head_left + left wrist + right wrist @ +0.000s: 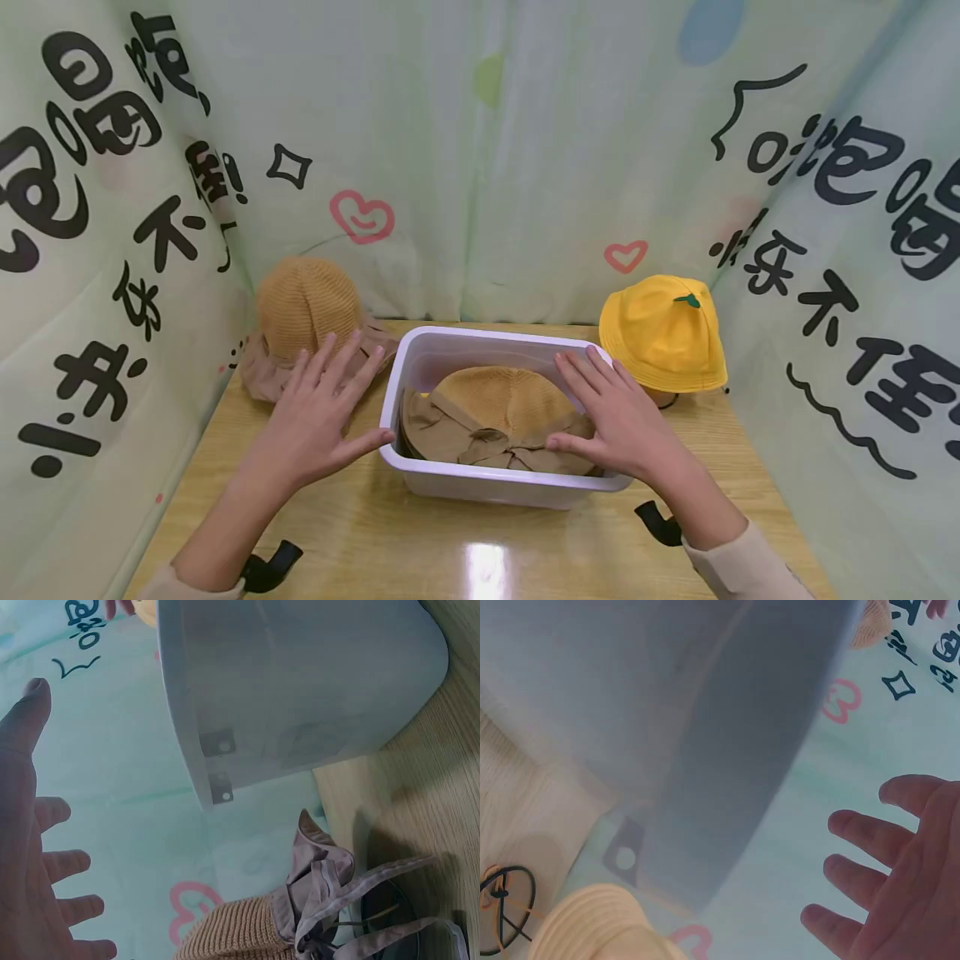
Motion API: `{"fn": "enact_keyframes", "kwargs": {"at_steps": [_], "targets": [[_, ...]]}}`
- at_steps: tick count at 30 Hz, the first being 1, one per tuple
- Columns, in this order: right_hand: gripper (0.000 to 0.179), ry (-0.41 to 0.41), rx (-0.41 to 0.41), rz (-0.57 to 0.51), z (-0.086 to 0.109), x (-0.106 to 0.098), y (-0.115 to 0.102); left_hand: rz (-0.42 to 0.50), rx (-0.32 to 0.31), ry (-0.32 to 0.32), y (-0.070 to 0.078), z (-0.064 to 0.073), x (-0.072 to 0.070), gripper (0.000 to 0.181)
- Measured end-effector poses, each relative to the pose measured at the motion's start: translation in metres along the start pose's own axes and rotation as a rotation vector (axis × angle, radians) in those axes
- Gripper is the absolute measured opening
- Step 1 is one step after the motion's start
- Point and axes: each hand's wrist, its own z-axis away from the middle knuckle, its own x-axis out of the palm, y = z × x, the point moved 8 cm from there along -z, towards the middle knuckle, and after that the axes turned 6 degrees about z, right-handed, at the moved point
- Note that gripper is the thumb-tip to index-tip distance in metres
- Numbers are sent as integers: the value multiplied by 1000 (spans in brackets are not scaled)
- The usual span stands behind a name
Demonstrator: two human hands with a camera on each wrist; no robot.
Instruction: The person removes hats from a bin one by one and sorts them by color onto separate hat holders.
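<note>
A white plastic bin (480, 481) stands mid-table with a folded tan knit hat (510, 396) with a brown bow brim inside it. My left hand (322, 417) hovers at the bin's left side, fingers spread, holding nothing. The right hand (615, 412) is spread over the bin's right rim, also holding nothing; whether it touches cannot be told. Back left is an orange-tan knit hat (306, 304) with a mauve brim, seen with its ties in the left wrist view. A yellow bucket hat (663, 329) with a green sprout sits at the back right.
Pale curtains (465, 167) with black writing and pink hearts enclose the wooden table (360, 533) at the back and sides. A black cord loop (506, 907) lies by the right hat's stand. Black wrist mounts (272, 567) show below both wrists.
</note>
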Motion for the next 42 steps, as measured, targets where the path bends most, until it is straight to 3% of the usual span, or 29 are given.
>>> {"fn": "enact_keyframes", "kwargs": {"at_steps": [3, 8, 15, 24, 32, 42], "targets": [[105, 1, 11, -7, 3, 1, 3, 12, 1, -5, 3, -3, 1, 96], [113, -65, 60, -52, 10, 13, 15, 52, 33, 17, 12, -7, 4, 93], [127, -119, 104, -133, 27, 34, 26, 77, 79, -4, 34, -13, 30, 89], [137, -115, 112, -152, 36, 46, 26, 121, 138, -30, 61, -40, 58, 88], [139, -117, 151, -180, 38, 53, 29, 134, 147, -143, 74, -57, 88, 88], [137, -79, 165, -221, 41, 56, 29, 176, 59, -314, 73, -65, 125, 83]]}}
